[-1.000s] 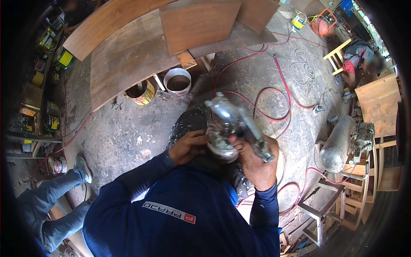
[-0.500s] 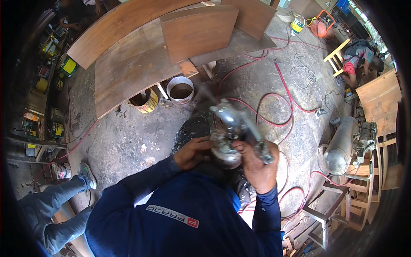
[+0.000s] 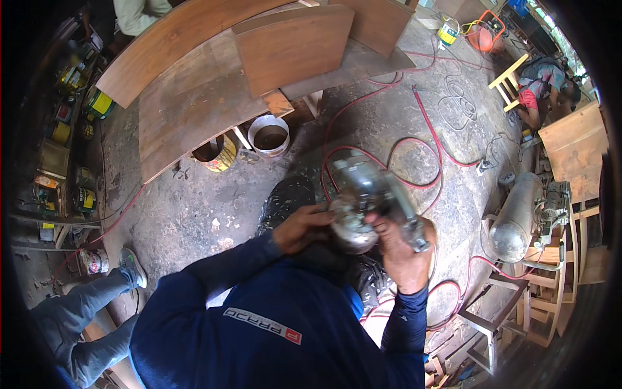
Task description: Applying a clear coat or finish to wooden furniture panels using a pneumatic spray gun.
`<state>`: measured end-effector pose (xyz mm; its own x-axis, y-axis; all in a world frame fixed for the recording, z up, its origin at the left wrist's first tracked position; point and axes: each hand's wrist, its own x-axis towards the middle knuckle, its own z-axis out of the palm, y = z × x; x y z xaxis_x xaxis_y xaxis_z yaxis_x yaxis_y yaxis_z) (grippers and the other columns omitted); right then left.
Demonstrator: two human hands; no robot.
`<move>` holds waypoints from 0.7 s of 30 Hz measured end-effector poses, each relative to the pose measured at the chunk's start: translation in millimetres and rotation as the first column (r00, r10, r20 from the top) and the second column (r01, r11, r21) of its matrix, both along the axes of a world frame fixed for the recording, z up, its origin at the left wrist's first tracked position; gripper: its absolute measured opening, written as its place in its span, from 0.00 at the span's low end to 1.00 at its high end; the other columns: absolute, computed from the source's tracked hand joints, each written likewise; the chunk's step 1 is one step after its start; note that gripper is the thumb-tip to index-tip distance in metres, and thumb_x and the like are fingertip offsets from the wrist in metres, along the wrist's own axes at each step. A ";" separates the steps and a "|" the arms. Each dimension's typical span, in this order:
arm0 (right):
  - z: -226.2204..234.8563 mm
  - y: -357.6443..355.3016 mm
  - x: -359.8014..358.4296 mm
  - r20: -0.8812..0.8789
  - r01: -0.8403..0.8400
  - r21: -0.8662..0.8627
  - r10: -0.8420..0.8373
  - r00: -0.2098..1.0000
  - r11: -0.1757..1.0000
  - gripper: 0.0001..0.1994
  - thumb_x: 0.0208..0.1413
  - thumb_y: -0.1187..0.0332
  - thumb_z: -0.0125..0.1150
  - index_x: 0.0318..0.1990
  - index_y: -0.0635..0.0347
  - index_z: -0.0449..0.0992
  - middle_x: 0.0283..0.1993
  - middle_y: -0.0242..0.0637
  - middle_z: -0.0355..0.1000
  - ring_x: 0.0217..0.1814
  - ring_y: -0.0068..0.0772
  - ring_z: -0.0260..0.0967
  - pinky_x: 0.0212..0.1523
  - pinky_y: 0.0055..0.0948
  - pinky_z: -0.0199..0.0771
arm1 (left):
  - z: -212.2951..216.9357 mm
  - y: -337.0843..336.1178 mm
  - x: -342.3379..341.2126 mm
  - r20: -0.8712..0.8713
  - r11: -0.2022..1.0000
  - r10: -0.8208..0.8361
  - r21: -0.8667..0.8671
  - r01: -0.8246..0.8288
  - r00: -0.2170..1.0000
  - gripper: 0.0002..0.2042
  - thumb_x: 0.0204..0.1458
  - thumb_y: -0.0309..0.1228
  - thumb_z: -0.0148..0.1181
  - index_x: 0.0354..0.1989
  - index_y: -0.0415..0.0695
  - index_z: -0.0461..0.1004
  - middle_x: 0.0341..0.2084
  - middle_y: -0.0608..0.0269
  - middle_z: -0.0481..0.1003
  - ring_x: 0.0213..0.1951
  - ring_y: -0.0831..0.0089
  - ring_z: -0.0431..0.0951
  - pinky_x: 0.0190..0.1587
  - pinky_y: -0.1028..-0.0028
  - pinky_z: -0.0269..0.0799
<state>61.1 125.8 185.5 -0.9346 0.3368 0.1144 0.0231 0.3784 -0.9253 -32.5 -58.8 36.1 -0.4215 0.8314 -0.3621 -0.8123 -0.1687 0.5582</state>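
A metal spray gun (image 3: 364,183) with a round silver cup is held up in front of my chest, blurred by motion. My right hand (image 3: 409,258) is wrapped round its handle, the thumb lying toward the cup. At the cup's left side is my left hand (image 3: 303,228), its fingers bent against the metal; their tips are partly hidden. Ahead on the floor stand a white bucket (image 3: 282,150) of brown liquid and a yellow tin (image 3: 223,160), close to the edge of a wide wooden board (image 3: 175,136).
Wooden panels (image 3: 291,52) stand on the board. A red hose (image 3: 421,104) loops over the concrete floor. At right are a compressor tank (image 3: 516,220), chair frames (image 3: 551,305) and a crouching person (image 3: 544,84). Another person's legs (image 3: 97,298) show at left, below shelves of cans (image 3: 84,198).
The spray gun and both hands have shifted slightly right and down. The faint streak ahead of the gun is gone. At the top left, a person in light clothing has come into view.
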 end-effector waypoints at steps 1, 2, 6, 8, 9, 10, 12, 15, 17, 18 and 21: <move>-0.9 -1.0 -2.6 0.003 -0.111 0.038 0.111 0.994 0.993 0.05 0.56 0.78 0.64 0.38 0.69 0.82 0.34 0.43 0.82 0.33 0.29 0.80 0.36 0.28 0.77 | 2.7 -13.8 9.3 -0.015 1.000 -0.006 0.028 0.007 1.000 0.25 0.62 0.34 0.58 0.67 0.43 0.64 0.60 0.57 0.72 0.62 0.61 0.72 0.65 0.56 0.68; -3.3 -2.4 -5.6 -0.088 -0.223 -0.108 0.215 0.973 0.969 0.07 0.55 0.78 0.67 0.40 0.70 0.81 0.34 0.43 0.82 0.34 0.29 0.80 0.36 0.28 0.77 | 5.8 -30.1 19.8 -0.012 0.996 0.084 0.016 -0.084 0.996 0.25 0.62 0.36 0.58 0.67 0.43 0.65 0.60 0.58 0.72 0.60 0.63 0.73 0.62 0.58 0.70; -16.1 -4.1 -14.1 -0.101 -0.224 -0.084 0.216 0.971 0.971 0.07 0.58 0.70 0.68 0.37 0.66 0.82 0.28 0.34 0.78 0.28 0.21 0.73 0.32 0.25 0.72 | 1.6 -40.4 23.5 0.051 0.973 0.229 -0.016 -0.228 0.972 0.24 0.64 0.36 0.56 0.67 0.43 0.64 0.60 0.58 0.72 0.59 0.65 0.75 0.59 0.61 0.71; -19.2 3.4 -13.0 -0.070 -0.164 -0.012 0.163 0.984 0.986 0.08 0.58 0.69 0.68 0.37 0.66 0.82 0.28 0.33 0.78 0.28 0.22 0.73 0.32 0.25 0.72 | -0.7 -18.5 6.8 -0.024 0.975 0.212 -0.060 -0.213 0.977 0.25 0.63 0.37 0.57 0.67 0.43 0.64 0.59 0.59 0.73 0.58 0.67 0.75 0.58 0.62 0.73; -20.8 7.3 -14.2 -0.134 -0.017 0.032 0.021 0.991 0.999 0.09 0.58 0.68 0.70 0.37 0.67 0.81 0.30 0.35 0.79 0.29 0.22 0.73 0.34 0.25 0.72 | -1.0 -2.2 -3.5 -0.038 0.991 0.126 -0.035 -0.127 0.991 0.24 0.63 0.38 0.58 0.66 0.44 0.66 0.57 0.61 0.74 0.57 0.68 0.75 0.57 0.63 0.74; -21.7 11.4 -15.7 -0.119 0.150 0.057 -0.142 0.983 0.987 0.11 0.57 0.68 0.72 0.38 0.69 0.80 0.31 0.37 0.80 0.31 0.22 0.73 0.35 0.25 0.72 | -0.2 14.8 -12.5 -0.051 0.999 0.042 -0.013 -0.042 0.998 0.23 0.63 0.39 0.58 0.64 0.45 0.67 0.55 0.62 0.75 0.56 0.70 0.75 0.55 0.63 0.74; -9.9 35.0 -4.8 0.011 0.234 -0.090 -0.234 0.972 0.968 0.12 0.59 0.64 0.71 0.36 0.67 0.81 0.31 0.33 0.79 0.31 0.21 0.71 0.35 0.25 0.71 | 1.3 57.8 -29.5 -0.121 0.994 -0.071 -0.087 0.060 0.990 0.22 0.62 0.43 0.58 0.61 0.45 0.71 0.56 0.63 0.74 0.57 0.67 0.75 0.59 0.57 0.71; -3.4 45.6 -7.0 -0.169 0.304 -0.015 -0.302 0.938 0.953 0.19 0.65 0.52 0.62 0.33 0.62 0.82 0.17 0.25 0.68 0.15 0.14 0.57 0.17 0.21 0.51 | 3.2 89.8 -48.8 -0.070 0.975 -0.220 -0.034 0.218 0.973 0.21 0.62 0.41 0.59 0.60 0.45 0.71 0.54 0.64 0.75 0.54 0.68 0.75 0.58 0.57 0.71; -1.0 42.3 -7.0 -0.099 0.285 -0.071 -0.291 0.952 0.956 0.15 0.62 0.58 0.66 0.34 0.62 0.83 0.24 0.28 0.73 0.23 0.18 0.63 0.27 0.23 0.61 | 4.3 79.3 -45.9 -0.103 0.982 -0.176 -0.086 0.167 0.979 0.21 0.62 0.41 0.59 0.60 0.45 0.71 0.55 0.64 0.75 0.54 0.68 0.76 0.58 0.58 0.71; -0.4 38.6 -6.1 -0.023 0.258 -0.098 -0.261 0.965 0.961 0.11 0.60 0.64 0.70 0.34 0.63 0.83 0.30 0.30 0.77 0.30 0.22 0.69 0.36 0.25 0.71 | 5.0 65.5 -40.4 -0.131 0.983 -0.144 -0.133 0.126 0.981 0.22 0.62 0.41 0.59 0.61 0.44 0.71 0.55 0.63 0.76 0.54 0.67 0.76 0.58 0.59 0.71; -10.7 12.0 -9.1 0.009 0.058 0.087 -0.059 0.998 0.995 0.07 0.56 0.70 0.71 0.37 0.66 0.83 0.33 0.41 0.79 0.32 0.32 0.75 0.37 0.30 0.75 | 11.1 4.0 -4.3 -0.102 0.997 0.074 -0.027 -0.077 0.992 0.24 0.61 0.41 0.60 0.62 0.43 0.70 0.54 0.61 0.76 0.54 0.70 0.77 0.55 0.66 0.74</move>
<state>51.9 137.9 174.8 -0.9150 0.3802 0.1347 0.0581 0.4549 -0.8887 -36.8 -54.8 47.2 -0.5178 0.7851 -0.3399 -0.7376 -0.2084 0.6423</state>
